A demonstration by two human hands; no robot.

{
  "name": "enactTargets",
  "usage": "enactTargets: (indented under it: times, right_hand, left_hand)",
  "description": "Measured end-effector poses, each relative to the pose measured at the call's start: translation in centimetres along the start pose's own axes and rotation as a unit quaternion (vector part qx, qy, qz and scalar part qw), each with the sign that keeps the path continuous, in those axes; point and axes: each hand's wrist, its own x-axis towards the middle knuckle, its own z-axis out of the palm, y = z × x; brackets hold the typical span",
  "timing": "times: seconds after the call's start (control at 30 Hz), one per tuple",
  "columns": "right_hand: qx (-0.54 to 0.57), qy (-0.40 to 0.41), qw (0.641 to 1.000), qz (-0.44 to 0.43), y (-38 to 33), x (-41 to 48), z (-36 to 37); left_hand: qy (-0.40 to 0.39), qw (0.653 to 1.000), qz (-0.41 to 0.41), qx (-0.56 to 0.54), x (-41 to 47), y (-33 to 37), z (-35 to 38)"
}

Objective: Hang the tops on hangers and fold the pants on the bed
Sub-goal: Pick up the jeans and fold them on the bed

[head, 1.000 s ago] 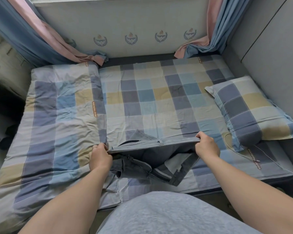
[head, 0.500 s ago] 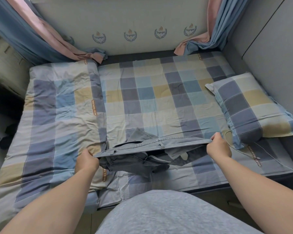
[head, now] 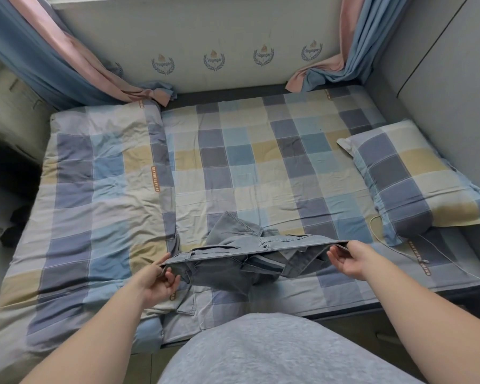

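You hold the grey denim pants by the waistband, stretched flat between your two hands just above the near edge of the bed. Your left hand has its grip clamped on the left end of the band — thumb on top, fingers curled beneath, palm turned up. Your right hand pinches the right end, its grip closed on the cloth as well. The legs hang bunched below the waistband and rest crumpled on the checked sheet, with one part poking up behind. A folded checked quilt lies on the left of the bed and a matching pillow lies at the right by the wall — blue and pink curtains hang at the far corners
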Motion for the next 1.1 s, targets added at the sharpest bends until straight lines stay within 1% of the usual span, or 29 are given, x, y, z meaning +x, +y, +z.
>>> enactTargets:
  times: [0.13,0.23,0.3,0.37,0.4,0.47,0.53,0.6,0.67,0.7,0.77,0.8,0.9,1.0,1.07,1.1]
  right_hand:
    - [0.07,-0.064,0.995,0.008,0.1,-0.6,0.0]
    - [0.078,-0.108,0.991,-0.007,-0.1,-0.7,0.0]
    - [0.048,-0.124,0.991,-0.031,0.1,-0.8,0.3]
    - [-0.025,-0.099,0.992,-0.08,0.2,-0.7,0.5]
    - [-0.08,-0.078,0.988,-0.111,0.2,-0.8,0.6]
    - [-0.207,-0.033,0.961,-0.179,0.0,-1.1,0.7]
    - [-0.304,0.025,0.914,-0.266,-0.7,-1.1,0.8]
    - [-0.375,0.073,0.859,-0.341,-2.3,-1.0,1.0]
    - [-0.406,0.095,0.821,-0.389,-4.6,-1.6,2.0]
    - [-0.404,0.093,0.812,-0.411,-6.1,-2.2,2.7]
    - [-0.376,0.067,0.805,-0.454,-9.3,-4.3,4.5]
    - [-0.361,0.052,0.799,-0.478,-10.9,-5.6,5.6]
    - [-0.288,-0.002,0.779,-0.557,-15.5,-10.6,9.1]
    - [-0.236,-0.015,0.737,-0.633,-19.5,-17.3,12.3]
    - [-0.217,-0.013,0.707,-0.673,-22.2,-21.8,14.1]
    - [-0.21,-0.016,0.69,-0.692,-23.5,-24.2,14.9]
  left_hand:
    - [-0.009,0.999,0.04,-0.027,-0.4,-0.3,0.8]
    - [0.003,0.996,0.09,0.031,-0.6,-0.4,1.4]
    - [-0.007,0.992,0.106,0.062,-0.7,-0.3,1.4]
    - [-0.03,0.987,0.127,0.095,-0.6,-0.3,1.5]
    - [-0.036,0.98,0.152,0.124,-0.6,-0.3,1.5]
    - [-0.013,0.954,0.232,0.189,-0.5,-0.3,1.6]
    - [0.036,0.923,0.309,0.224,-0.8,0.1,2.0]
    - [0.083,0.893,0.359,0.259,-1.2,1.2,2.8]
    - [0.126,0.852,0.408,0.303,-2.4,3.3,4.2]
    - [0.141,0.832,0.436,0.313,-3.2,4.8,5.2]
    - [0.169,0.792,0.494,0.318,-4.9,8.2,7.3]
    - [0.169,0.776,0.523,0.308,-6.1,10.1,8.5]
    - [0.1,0.76,0.602,0.224,-10.9,15.5,12.0]
    - [0.095,0.715,0.67,0.174,-16.9,20.9,15.0]
    - [0.103,0.682,0.706,0.16,-21.1,24.3,16.4]
    - [0.106,0.671,0.717,0.156,-23.2,25.7,17.0]
